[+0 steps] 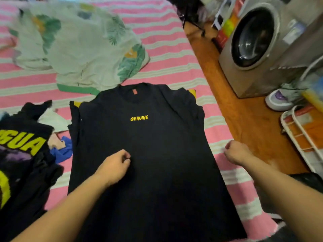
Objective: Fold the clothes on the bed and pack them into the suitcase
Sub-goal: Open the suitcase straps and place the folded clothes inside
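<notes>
A black T-shirt (148, 154) with yellow "GENUINE" lettering lies flat, front up, on the pink striped bed (174, 55), both sleeves tucked in at its sides. My left hand (115, 165) hovers over the shirt's middle with fingers and thumb curled together, and no fabric is lifted. My right hand (236, 152) is curled just past the shirt's right edge, above the bedsheet, holding nothing. A pale green leaf-print garment (83, 49) lies spread behind the shirt. No suitcase is in view.
A heap of black clothes with yellow-green lettering (22, 154) and a blue cloth (63, 152) lie at the left. Right of the bed are an orange wooden floor, a washing machine (253, 42), a white shoe (277, 100) and a white wire rack (300, 137).
</notes>
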Motion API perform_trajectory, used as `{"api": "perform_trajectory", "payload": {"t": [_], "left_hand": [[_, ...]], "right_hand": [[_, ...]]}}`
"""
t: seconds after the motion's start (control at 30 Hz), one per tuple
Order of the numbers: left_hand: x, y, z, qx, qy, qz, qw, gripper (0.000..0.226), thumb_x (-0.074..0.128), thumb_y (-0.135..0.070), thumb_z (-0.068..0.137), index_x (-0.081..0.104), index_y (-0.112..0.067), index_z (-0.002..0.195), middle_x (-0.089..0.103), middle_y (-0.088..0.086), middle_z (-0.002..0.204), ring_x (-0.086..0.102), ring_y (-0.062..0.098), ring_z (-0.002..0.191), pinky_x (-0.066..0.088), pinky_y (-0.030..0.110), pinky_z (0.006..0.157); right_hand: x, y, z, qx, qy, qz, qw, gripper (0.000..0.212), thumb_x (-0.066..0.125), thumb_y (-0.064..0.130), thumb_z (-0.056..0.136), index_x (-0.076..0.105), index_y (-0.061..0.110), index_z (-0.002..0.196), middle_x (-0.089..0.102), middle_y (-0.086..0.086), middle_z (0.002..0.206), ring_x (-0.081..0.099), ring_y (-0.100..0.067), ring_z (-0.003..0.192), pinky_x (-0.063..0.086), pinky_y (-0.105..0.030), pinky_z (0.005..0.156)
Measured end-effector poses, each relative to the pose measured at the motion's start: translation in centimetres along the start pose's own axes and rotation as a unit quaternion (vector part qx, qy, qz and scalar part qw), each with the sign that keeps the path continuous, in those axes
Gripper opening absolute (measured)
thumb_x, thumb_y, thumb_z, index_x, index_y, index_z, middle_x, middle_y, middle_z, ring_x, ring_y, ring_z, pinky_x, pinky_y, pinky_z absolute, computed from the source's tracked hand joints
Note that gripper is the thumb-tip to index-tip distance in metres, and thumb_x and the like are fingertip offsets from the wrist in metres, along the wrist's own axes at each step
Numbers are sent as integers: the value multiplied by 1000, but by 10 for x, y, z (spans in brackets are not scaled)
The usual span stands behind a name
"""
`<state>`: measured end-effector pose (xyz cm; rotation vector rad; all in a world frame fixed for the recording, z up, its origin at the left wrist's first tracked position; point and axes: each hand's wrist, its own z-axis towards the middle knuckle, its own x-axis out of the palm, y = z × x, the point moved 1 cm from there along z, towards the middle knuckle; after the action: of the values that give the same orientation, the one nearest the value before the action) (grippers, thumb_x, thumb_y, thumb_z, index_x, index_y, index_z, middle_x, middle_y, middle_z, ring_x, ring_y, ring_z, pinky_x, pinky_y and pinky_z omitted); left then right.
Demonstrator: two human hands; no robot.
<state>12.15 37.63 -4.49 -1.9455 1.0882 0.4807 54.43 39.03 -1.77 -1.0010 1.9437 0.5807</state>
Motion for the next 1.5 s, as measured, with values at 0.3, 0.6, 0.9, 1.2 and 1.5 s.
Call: {"api": "perform_trajectory", "payload": {"t": [0.3, 0.6, 0.9, 1.2, 1.5], "left_hand": [[44, -83, 217, 110, -231, 221, 941, 66, 26, -52, 106, 13, -21, 163, 11, 8, 170, 4, 31, 157, 9, 44, 126], [92, -58, 264, 90, -255, 264, 926, 63, 9, -57, 104, 7, -31, 162, 3, 2, 169, -6, 25, 157, 8, 48, 127], [94, -59, 268, 81, -232, 272, 930, 64, 12, -55, 103, 17, -28, 162, 9, 6, 170, -4, 27, 157, 10, 51, 125], [93, -55, 272, 100, -221, 268, 932, 66, 19, -54, 102, 25, -22, 160, 18, 12, 167, 9, 33, 156, 13, 54, 124], [88, -57, 271, 103, -208, 262, 937, 67, 13, -55, 102, 23, -22, 159, 17, 13, 166, 10, 36, 155, 10, 55, 124]], "right_hand": [[-18, 121, 164, -172, -96, 26, 980, 24, 51, 14, 97, 63, 8, 117, 66, -14, 116, 62, -33, 101, 49, -36, 80], [14, 163, 221, -232, -80, 59, 968, 54, 60, 39, 96, 41, 21, 142, 45, -10, 132, 48, -36, 124, 47, -48, 101], [-24, 147, 220, -49, 132, 460, 877, 14, 70, 11, 88, 72, 12, 102, 77, -10, 94, 75, -31, 86, 60, -51, 86], [-28, 129, 199, 42, 196, 757, 621, 29, 62, 12, 90, 70, 0, 115, 72, -18, 117, 69, -35, 109, 54, -44, 94], [-52, 67, 221, 164, -132, 665, 717, 44, 56, -16, 81, 60, 15, 112, 63, -15, 97, 63, -24, 72, 56, -33, 54]]}}
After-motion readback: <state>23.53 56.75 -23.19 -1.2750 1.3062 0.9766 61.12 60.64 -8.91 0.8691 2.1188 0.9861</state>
